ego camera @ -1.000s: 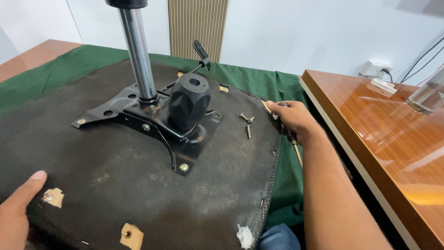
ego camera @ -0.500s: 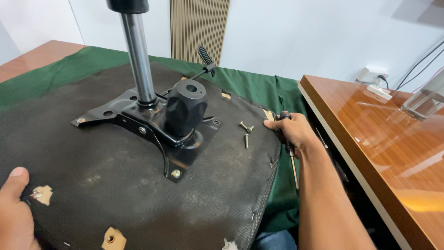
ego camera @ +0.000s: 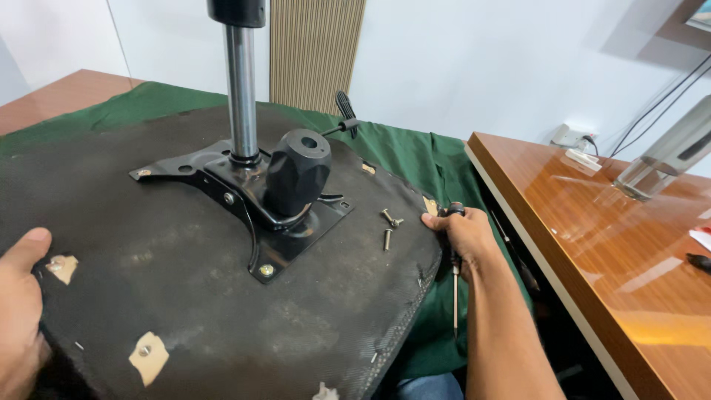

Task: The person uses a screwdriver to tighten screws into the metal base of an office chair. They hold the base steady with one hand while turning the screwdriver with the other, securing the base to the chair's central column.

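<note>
An upturned chair seat (ego camera: 185, 296) with a dark fabric underside lies before me on a green cloth (ego camera: 415, 159). A black metal mechanism plate (ego camera: 244, 204) with a big black knob (ego camera: 296, 172) and a chrome gas cylinder (ego camera: 241, 89) is bolted to it. Two loose bolts (ego camera: 388, 226) lie on the seat near its right edge. My right hand (ego camera: 463, 233) grips a screwdriver (ego camera: 454, 289) at that edge, its shaft pointing down toward me. My left hand (ego camera: 21, 307) grips the seat's near left edge.
A glossy wooden desk (ego camera: 615, 244) stands to the right, with a white power socket (ego camera: 570, 137), cables and a grey monitor foot (ego camera: 666, 159) on it. A black lever (ego camera: 344, 118) sticks out behind the mechanism. A ribbed beige panel (ego camera: 317, 52) stands against the back wall.
My right hand has taken up the screwdriver and drawn slightly toward me along the seat's right edge. The left hand stays on the left edge. The view has shifted a little.
</note>
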